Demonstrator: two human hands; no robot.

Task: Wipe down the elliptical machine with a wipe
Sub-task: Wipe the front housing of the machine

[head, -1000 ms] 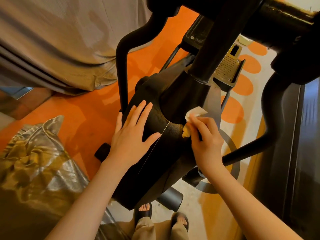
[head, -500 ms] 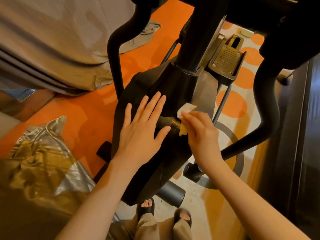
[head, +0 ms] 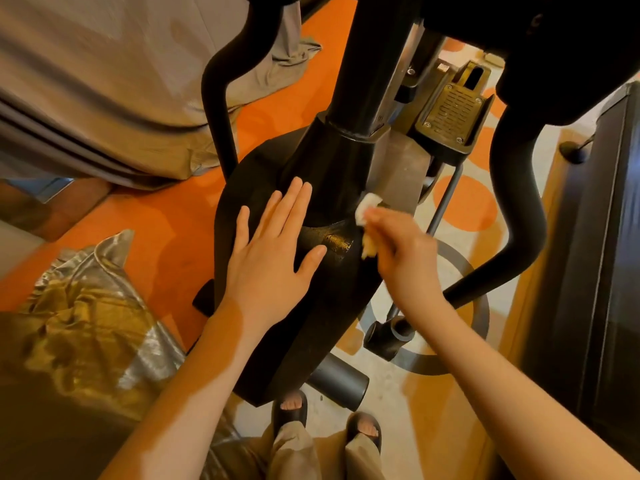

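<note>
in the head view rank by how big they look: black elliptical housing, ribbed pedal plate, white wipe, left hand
1. Black textured plastic elliptical housing, largest by far.
2. Left hand, flat on the housing.
3. Ribbed metal pedal plate; it lies farther from the camera, so its place against the hand is unsure.
4. Crumpled white wipe, smallest, partly hidden in the right hand.

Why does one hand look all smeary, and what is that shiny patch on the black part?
In the head view, the right hand holding the wipe is motion-blurred, while the left hand, flat on the black housing, looks sharp. The shiny patch between them is glare from warm light, and the view's edges bend from the wide lens.
</note>
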